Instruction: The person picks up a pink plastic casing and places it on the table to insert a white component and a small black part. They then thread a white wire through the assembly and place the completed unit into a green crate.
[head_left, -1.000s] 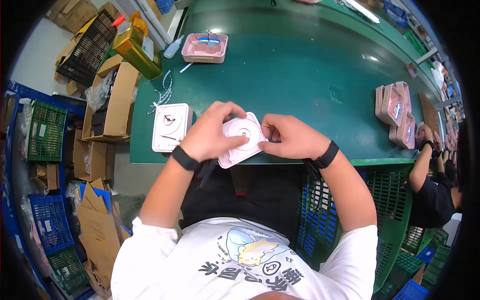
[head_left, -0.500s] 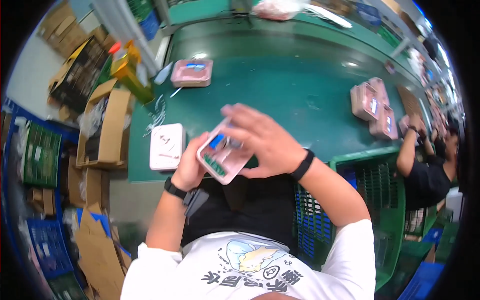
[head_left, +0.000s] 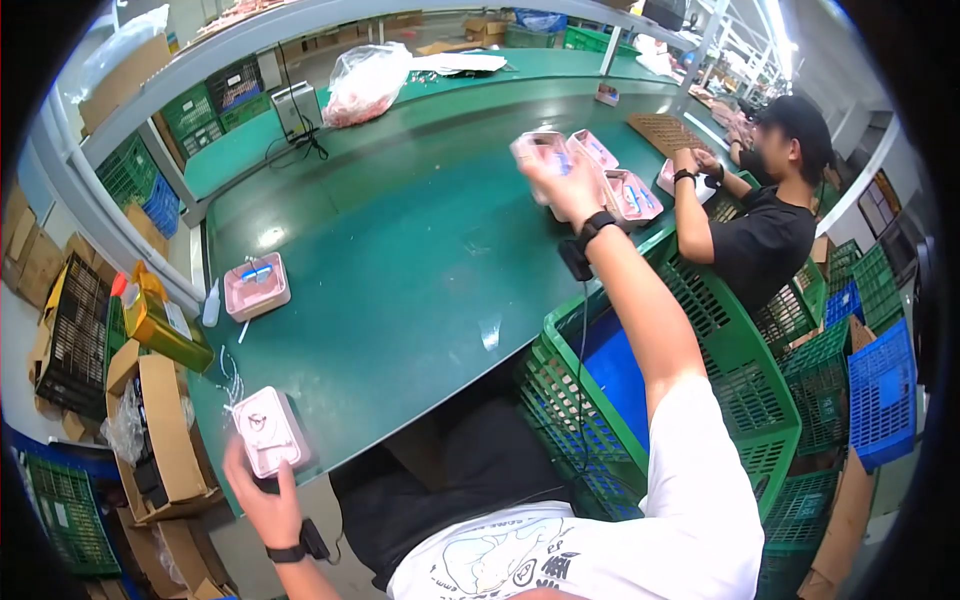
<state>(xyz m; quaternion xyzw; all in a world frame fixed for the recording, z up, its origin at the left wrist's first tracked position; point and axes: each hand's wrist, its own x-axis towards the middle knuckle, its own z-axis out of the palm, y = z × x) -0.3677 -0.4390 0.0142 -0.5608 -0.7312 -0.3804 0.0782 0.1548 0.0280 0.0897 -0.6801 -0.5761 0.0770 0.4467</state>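
Note:
At the near left table edge, my left hand (head_left: 265,505) has its fingers and thumb around the near end of a pale pink plastic casing (head_left: 268,432) with small wires on its face. My right arm reaches far to the right. My right hand (head_left: 570,188) grips another pink casing (head_left: 530,152), smeared by motion, above or beside a group of open casings. One of these, a pink casing with blue and white parts (head_left: 632,196), lies just right of my hand. Whether the held casing touches the group cannot be told.
A pink casing (head_left: 256,288) and small bottle (head_left: 211,303) stand at left, near a yellow-green can (head_left: 165,325). Green crates (head_left: 590,400) stand against the near edge. A co-worker (head_left: 765,200) works at right beside a brown board (head_left: 665,132). A plastic bag (head_left: 365,85) lies at back.
My view has turned right. My right hand has carried the casing from in front of me to the group at right. My left hand has let go of it and moved to the casing at left.

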